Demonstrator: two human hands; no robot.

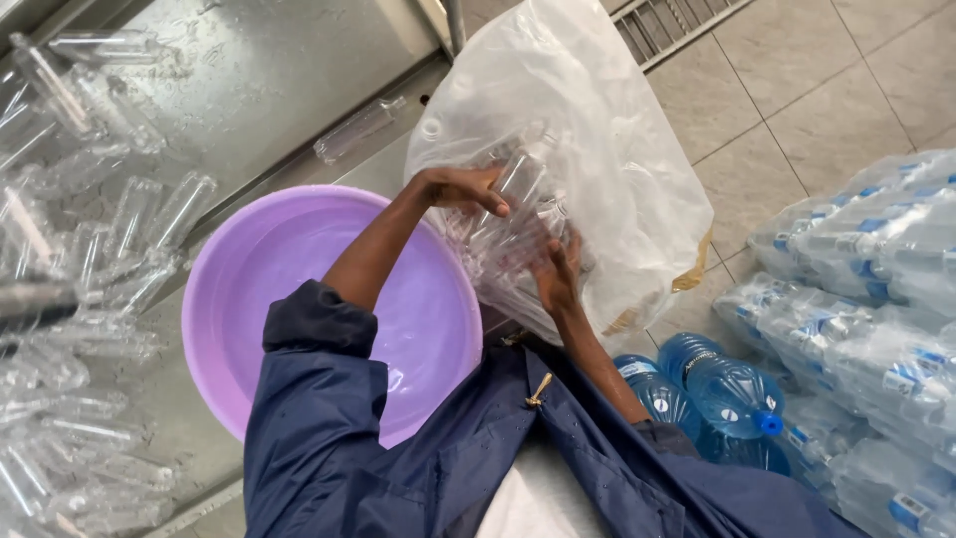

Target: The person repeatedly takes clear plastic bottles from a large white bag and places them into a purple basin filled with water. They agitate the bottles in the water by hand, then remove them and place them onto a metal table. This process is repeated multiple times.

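Both hands are at one large clear plastic bag (597, 149) of empty clear bottles (518, 234), which stands at the upper centre, past the basin's right edge and partly over the tiled floor (787, 110). Left hand (463, 187): fingers curled over the top of the bottles at the bag's open side, gripping there; which bottle it closes on cannot be told. Right hand (558, 274): fingers spread and pressed flat against the bag's lower front, closed on nothing. The bottles inside the bag are packed too tightly to count.

Items noted, largest first:

1. One steel counter (259, 70), running across the upper left.
2. One heap of loose empty clear bottles (90, 299) down the left edge of the counter; number not countable.
3. Shrink-wrapped packs of small bottles with blue caps (866, 299), stacked at the right on the floor; at least four packs visible.
4. One round purple basin (249, 269), just left of the bag, nothing visible inside it.
5. Three large blue bottles (727, 384), lying below the bag, beside the right forearm.
6. One single clear bottle (360, 128), lying on the counter between the heap and the bag.

Both sleeves are dark blue.
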